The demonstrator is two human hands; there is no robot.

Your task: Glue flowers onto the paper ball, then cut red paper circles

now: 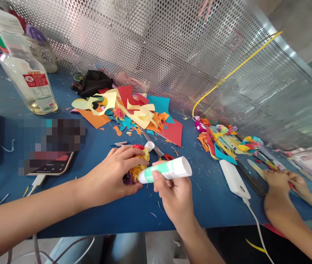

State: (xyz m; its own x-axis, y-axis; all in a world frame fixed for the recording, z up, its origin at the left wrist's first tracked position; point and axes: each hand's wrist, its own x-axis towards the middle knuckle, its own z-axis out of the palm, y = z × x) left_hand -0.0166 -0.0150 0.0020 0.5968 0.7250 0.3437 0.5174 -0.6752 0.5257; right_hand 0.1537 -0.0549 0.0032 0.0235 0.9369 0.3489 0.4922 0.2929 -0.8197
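My left hand (112, 176) is curled round a cluster of crinkled paper flowers (137, 168) in yellow, orange, red and dark purple, resting on the blue table. My right hand (174, 194) grips a white and green glue stick (172, 169), held nearly level. The tube's left end meets the lower right side of the cluster; whether glue is on it cannot be seen. Just above the cluster lies a small white cap (149, 146). Scissors with red handles (168, 157) are partly hidden behind the glue stick.
Coloured paper scraps (142, 113) spread behind my hands, before a perforated metal screen (150, 47). At left are a bottle (32, 77) and a phone (54, 163) with a cable. A white power bank (234, 179) lies at right, near another person's hands (279, 179) and more paper flowers.
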